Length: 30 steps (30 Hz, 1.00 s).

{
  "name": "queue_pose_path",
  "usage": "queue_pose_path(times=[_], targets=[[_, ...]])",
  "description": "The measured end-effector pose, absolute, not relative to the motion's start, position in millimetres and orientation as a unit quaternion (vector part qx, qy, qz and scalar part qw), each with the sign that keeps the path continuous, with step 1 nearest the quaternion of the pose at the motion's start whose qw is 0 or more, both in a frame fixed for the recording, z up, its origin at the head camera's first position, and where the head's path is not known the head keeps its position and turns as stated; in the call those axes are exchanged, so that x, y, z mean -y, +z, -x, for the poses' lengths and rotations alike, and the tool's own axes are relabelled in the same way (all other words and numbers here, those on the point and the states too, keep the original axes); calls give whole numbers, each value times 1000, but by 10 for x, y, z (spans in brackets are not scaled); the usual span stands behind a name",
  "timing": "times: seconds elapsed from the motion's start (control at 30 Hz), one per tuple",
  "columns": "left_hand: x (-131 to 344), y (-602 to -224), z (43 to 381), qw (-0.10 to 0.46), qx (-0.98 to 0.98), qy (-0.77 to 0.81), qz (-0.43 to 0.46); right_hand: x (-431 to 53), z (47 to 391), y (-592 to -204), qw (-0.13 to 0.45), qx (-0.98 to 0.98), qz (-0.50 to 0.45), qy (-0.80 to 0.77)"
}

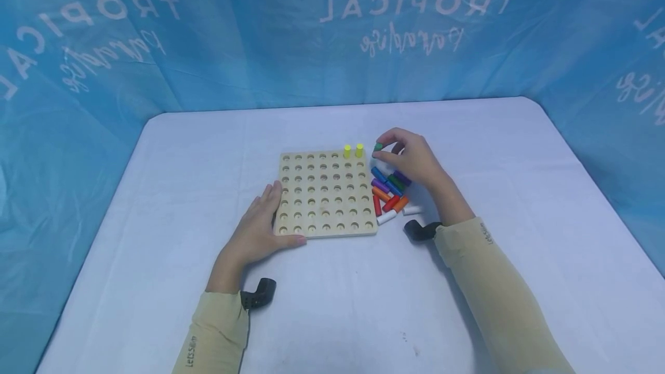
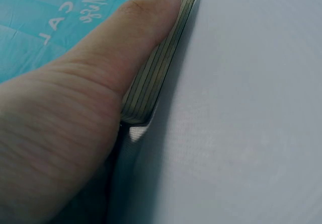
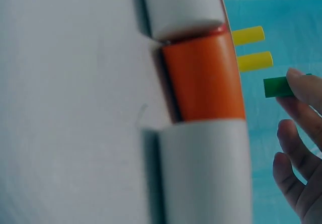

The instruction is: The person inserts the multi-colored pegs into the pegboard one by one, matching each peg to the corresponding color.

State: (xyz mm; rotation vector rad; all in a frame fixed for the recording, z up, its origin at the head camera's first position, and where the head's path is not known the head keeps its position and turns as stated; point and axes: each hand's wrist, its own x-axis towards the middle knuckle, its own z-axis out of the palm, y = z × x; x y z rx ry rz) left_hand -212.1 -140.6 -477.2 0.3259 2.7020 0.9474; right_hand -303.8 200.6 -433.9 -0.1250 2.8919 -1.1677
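A square wooden pegboard (image 1: 318, 206) with rows of round holes lies on the table. Two yellow pegs, one (image 1: 347, 152) left of the other (image 1: 359, 150), stand upright in its back row at the right. My left hand (image 1: 254, 236) rests against the near left corner, fingers along the left side, thumb on the front edge (image 2: 146, 90). Between thumb and fingertip, my right hand (image 1: 414, 157) pinches a green peg (image 3: 274, 87) just off the board's back right corner. Its other fingers are loosely bent. Below that hand lies a pile of pegs, including blue (image 1: 378, 175) and purple ones (image 1: 380, 186).
Also in the pile are red (image 1: 377, 205), orange (image 3: 206, 78) and white pegs (image 3: 206, 176), lying along the board's right side. A white cloth covers the table (image 1: 322, 305). Blue printed curtains (image 1: 270, 62) hang behind and at both sides.
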Motion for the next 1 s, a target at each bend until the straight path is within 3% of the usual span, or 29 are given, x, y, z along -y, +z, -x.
queue_pose_path(times=[1.0], targets=[[1418,-4757,2136,131,-930,324,-116,-1771,3054,-4311,45,-930,49,-361]])
